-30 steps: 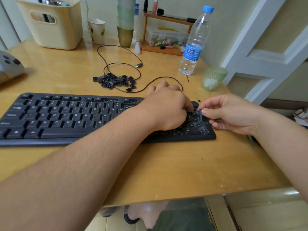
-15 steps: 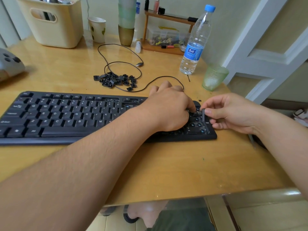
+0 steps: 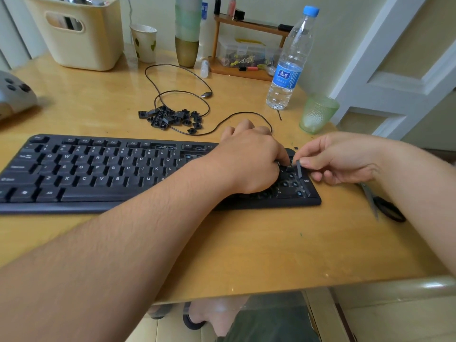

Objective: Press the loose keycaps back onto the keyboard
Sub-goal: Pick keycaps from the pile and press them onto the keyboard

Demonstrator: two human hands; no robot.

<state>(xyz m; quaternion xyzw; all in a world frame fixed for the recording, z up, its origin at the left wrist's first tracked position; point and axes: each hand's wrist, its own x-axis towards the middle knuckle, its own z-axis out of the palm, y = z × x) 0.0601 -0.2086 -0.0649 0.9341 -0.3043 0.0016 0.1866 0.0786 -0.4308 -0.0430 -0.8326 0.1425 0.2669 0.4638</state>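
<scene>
We see a water bottle [image 3: 290,62], green glass [image 3: 317,114], cream basket [image 3: 81,33], paper cup [image 3: 144,43] and scissors [image 3: 381,203] on our wooden desk [image 3: 246,248].

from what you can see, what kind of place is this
Probably a home desk in a bedroom or study: a wooden desk crowded with a cream storage bin, a small shelf of cosmetics and a panelled door beside it.

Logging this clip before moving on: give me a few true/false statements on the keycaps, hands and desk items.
1. The right hand pinches a long narrow keycap over the keyboard's numpad end. True.
2. The loose keycaps lie piled behind the keyboard. True.
3. The water bottle lies on its side. False: it stands upright.
4. The left hand rests on the letter keys. False: it is at the numpad end.
</scene>
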